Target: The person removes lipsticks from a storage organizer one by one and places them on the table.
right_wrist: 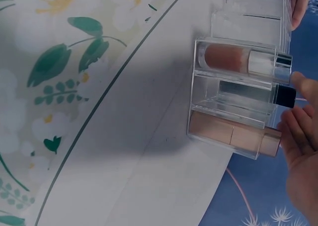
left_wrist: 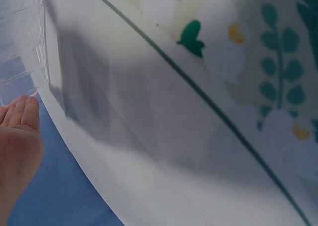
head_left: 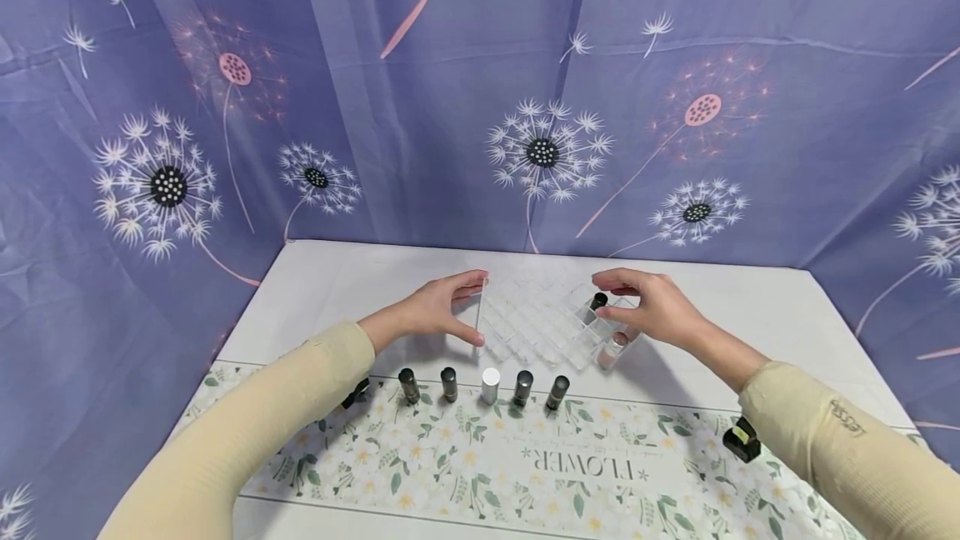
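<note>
A clear compartmented organizer rests on the white table. My left hand is at its left end, thumb and fingers spread apart, fingertips touching the end wall. At the right end is my right hand, thumb and forefinger parted around a black-capped tube; contact with the cap is unclear. In the right wrist view, this black cap lies between a tube with reddish-brown contents and a rose-gold tube, all inside compartments. The left wrist view shows nearly straight fingers against the organizer's end.
Before the organizer stands a row of several tubes, mostly dark like this one, with a silver tube in the middle. They stand along the edge of a flower-print mat. A dandelion-patterned cloth hangs behind and beside the table.
</note>
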A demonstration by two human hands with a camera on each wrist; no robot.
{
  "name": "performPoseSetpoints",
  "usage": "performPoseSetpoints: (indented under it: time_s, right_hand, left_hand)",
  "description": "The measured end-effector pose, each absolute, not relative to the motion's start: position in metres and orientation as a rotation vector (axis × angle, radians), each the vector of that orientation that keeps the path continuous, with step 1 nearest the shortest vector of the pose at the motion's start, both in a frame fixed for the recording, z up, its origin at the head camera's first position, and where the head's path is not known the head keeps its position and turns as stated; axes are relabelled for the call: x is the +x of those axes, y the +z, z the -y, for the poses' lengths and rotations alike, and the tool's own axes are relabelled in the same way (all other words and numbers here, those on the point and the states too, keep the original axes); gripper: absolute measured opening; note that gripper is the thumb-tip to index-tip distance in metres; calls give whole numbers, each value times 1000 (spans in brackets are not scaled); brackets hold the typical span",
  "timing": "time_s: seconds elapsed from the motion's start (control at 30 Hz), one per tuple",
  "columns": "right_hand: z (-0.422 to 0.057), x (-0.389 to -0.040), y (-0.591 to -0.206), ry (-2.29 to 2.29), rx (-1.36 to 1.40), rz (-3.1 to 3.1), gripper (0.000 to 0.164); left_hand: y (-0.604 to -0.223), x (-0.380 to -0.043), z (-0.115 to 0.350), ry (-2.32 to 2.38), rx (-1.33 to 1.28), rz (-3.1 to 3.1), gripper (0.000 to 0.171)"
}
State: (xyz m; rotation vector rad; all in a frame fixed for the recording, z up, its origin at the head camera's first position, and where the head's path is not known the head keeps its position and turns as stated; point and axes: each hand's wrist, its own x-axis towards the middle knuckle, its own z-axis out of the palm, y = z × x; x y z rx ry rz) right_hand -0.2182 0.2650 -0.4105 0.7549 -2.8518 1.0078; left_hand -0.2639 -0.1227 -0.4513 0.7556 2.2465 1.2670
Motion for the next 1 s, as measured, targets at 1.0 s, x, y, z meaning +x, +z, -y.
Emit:
performPoseSetpoints:
  time_s: [1.0]
  right_hand:
    - [-263,-219,-408,910,847,2733,31]
  left_hand:
    - [-451,-265,122,1235,768,-2262,116]
